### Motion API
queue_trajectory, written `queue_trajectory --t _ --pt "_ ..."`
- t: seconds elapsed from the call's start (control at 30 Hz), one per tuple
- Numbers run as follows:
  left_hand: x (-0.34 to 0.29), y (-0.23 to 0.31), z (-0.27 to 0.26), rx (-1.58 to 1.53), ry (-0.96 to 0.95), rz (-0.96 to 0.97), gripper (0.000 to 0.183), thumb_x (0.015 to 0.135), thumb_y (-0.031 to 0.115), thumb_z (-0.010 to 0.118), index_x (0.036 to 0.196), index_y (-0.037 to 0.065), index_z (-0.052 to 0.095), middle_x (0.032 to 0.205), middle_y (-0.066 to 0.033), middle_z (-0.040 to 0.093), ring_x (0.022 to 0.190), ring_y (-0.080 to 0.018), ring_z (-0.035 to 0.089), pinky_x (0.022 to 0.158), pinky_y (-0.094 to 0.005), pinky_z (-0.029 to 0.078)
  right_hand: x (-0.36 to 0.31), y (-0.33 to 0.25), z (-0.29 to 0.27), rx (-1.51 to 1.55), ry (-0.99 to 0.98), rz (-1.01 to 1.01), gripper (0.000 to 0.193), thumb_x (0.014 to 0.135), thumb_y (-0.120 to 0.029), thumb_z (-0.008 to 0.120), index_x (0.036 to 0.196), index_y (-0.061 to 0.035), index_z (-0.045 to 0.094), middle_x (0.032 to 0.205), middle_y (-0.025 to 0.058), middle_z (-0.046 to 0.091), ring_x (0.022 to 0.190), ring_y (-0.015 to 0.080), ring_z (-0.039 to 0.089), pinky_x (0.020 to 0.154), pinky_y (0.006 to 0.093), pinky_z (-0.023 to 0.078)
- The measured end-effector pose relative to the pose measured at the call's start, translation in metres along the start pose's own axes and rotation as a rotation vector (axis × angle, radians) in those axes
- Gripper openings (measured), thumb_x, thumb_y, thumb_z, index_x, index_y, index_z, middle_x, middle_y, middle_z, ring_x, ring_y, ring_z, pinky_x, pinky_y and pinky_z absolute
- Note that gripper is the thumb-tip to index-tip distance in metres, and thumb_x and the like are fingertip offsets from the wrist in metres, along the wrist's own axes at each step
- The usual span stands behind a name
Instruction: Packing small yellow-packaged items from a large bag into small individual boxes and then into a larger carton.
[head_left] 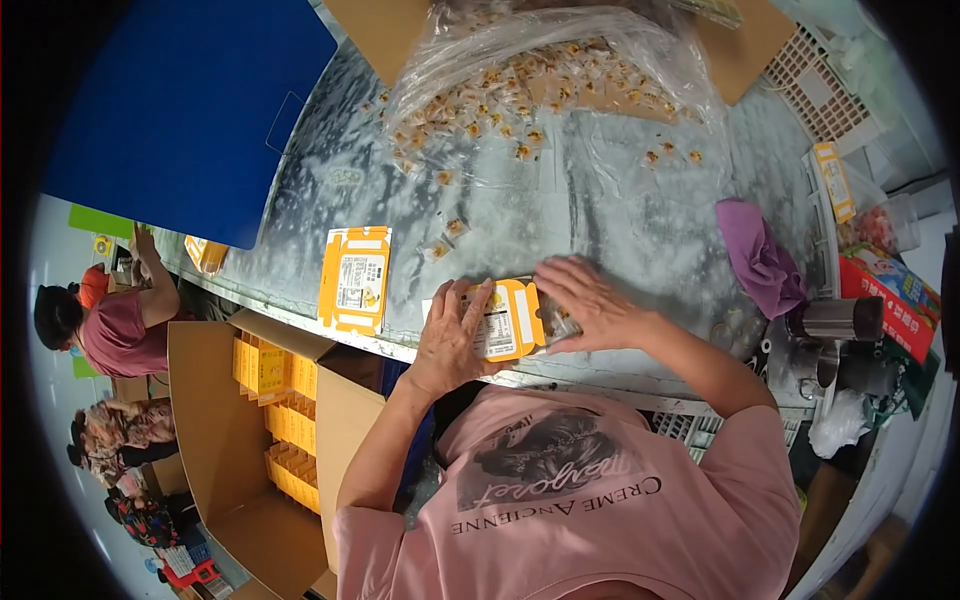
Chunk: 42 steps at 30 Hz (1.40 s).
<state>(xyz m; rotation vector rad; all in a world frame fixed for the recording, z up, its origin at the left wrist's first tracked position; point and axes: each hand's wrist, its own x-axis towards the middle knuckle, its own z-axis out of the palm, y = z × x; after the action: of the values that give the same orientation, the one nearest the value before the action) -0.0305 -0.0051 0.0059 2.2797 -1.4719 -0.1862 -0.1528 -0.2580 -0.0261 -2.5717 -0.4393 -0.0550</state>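
Note:
A small orange-and-white carton (512,318) lies at the table's near edge, its flap at the right end standing out. My left hand (446,340) is wrapped over the carton's left part, fingers across its top. At the right end, my right hand (592,306) curls around a small clear-wrapped packet (563,326) beside the flap; the fingers partly cover it. Left of my hands lies a flat orange-and-white carton (357,282). Two loose wrapped pieces (447,240) rest just beyond my left hand.
Farther back, a clear plastic bag (420,60) spreads over many small wrapped pieces (500,100). A purple cloth (757,258) and metal cups (843,318) stand right. An open cardboard box (212,430) holding orange cartons (292,425) stands left, near a blue panel (180,110). Other people (125,330) work beyond.

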Motion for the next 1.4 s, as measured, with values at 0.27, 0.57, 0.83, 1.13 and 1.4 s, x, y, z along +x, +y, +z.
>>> queue_trajectory --t 0.27,0.57,0.83,1.13,1.4 --pt "0.001 -0.001 -0.002 0.044 -0.004 0.006 0.116 0.055 0.039 0.093 0.149 0.004 0.035 0.130 -0.0238 0.043 0.122 -0.0440 0.042 0.104 -0.0511 0.041 -0.043 -0.029 -0.035 0.198 -0.234 0.612 0.093 0.080 -0.032 0.080 0.152 -0.0053 0.028 0.136 0.0191 0.035 0.114 0.0409 0.055 0.100 0.0439 0.046" --pt "0.003 0.010 -0.001 -0.002 0.019 0.012 0.116 0.054 0.038 0.093 0.148 0.002 0.035 0.129 -0.0240 0.044 0.119 -0.0433 0.044 0.102 -0.0514 0.042 -0.003 -0.021 0.061 0.479 0.299 0.328 0.048 0.088 -0.001 0.058 0.136 0.0008 0.048 0.116 0.0177 0.051 0.096 0.0289 0.063 0.078 0.0361 0.053" --pt "-0.003 0.012 0.001 0.028 0.087 -0.074 0.113 0.055 0.038 0.093 0.145 -0.002 0.037 0.128 -0.0249 0.045 0.115 -0.0423 0.046 0.098 -0.0501 0.045 0.020 0.003 0.037 0.362 0.479 0.388 0.025 0.092 -0.001 0.053 0.115 0.0009 0.063 0.098 0.0145 0.060 0.080 0.0273 0.063 0.069 0.0339 0.052" --pt "-0.008 0.021 -0.005 -0.026 0.294 -0.244 0.114 0.056 0.036 0.093 0.146 -0.001 0.035 0.128 -0.0275 0.042 0.117 -0.0438 0.045 0.098 -0.0505 0.044 0.008 -0.041 0.021 0.749 0.693 0.436 0.031 0.096 -0.014 0.063 0.122 0.0018 0.061 0.097 0.0148 0.071 0.081 0.0195 0.069 0.071 0.0277 0.054" --pt "-0.014 0.071 0.021 -0.362 0.356 -0.343 0.108 0.078 0.030 0.082 0.153 -0.004 0.012 0.133 -0.0319 0.033 0.122 -0.0457 0.041 0.102 -0.0466 0.041 0.008 -0.079 0.026 0.822 0.670 0.300 0.074 0.100 -0.011 0.048 0.152 0.0115 0.001 0.153 0.0344 0.023 0.137 0.0373 0.038 0.112 0.0389 0.032"
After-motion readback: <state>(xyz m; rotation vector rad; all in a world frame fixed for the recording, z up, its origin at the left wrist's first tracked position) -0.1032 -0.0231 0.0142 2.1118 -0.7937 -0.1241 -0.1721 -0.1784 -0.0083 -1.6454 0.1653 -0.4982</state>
